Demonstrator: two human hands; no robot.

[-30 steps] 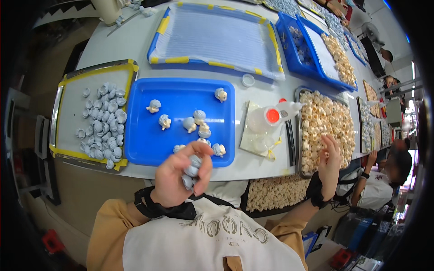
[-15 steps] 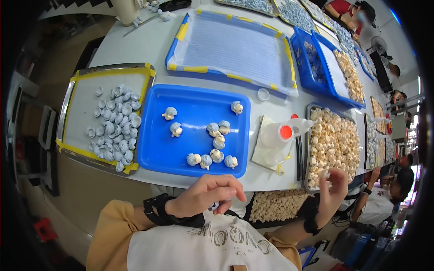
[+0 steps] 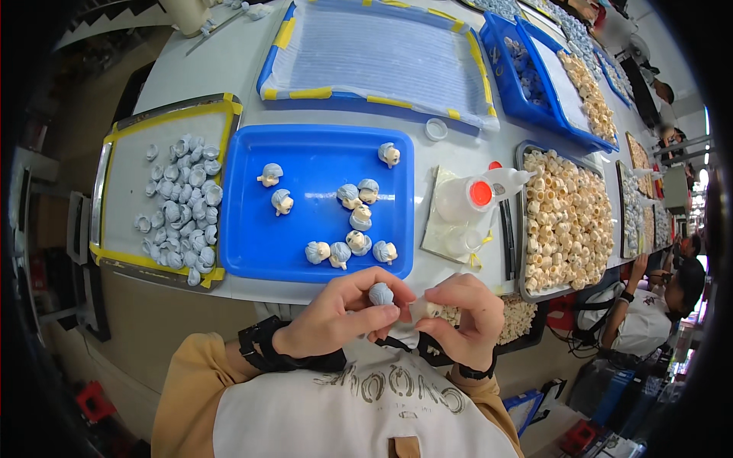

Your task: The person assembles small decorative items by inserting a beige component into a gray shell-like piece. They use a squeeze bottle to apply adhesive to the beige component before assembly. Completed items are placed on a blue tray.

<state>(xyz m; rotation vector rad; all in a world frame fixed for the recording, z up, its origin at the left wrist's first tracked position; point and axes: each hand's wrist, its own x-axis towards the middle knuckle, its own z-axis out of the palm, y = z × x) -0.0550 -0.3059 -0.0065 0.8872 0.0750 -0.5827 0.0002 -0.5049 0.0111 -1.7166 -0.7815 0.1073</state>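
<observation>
Just in front of my apron, my left hand (image 3: 332,317) grips a small figurine head with ridged light-blue hair (image 3: 380,294) between thumb and fingers. Close to its right, my right hand (image 3: 472,309) pinches a small cream piece (image 3: 424,309) whose exact kind is partly hidden by the fingers. Beyond my hands lies a blue plastic tray (image 3: 256,240) with several blue-haired cream heads (image 3: 359,243) spread over it. On the right, a metal tray (image 3: 522,229) is filled with hollow cream pieces (image 3: 566,221).
Light-blue shell-like pieces (image 3: 183,202) are heaped on a yellow-taped tray (image 3: 107,202) at left. Bottles with a red cap (image 3: 481,192) stand right of the blue tray. A lined tray (image 3: 382,57) and blue bins (image 3: 508,114) lie farther back. Another person (image 3: 649,313) sits at right.
My right hand has come left from the cream-piece tray to beside my left hand, carrying a cream piece. My left hand has turned, so the blue-haired head now shows.
</observation>
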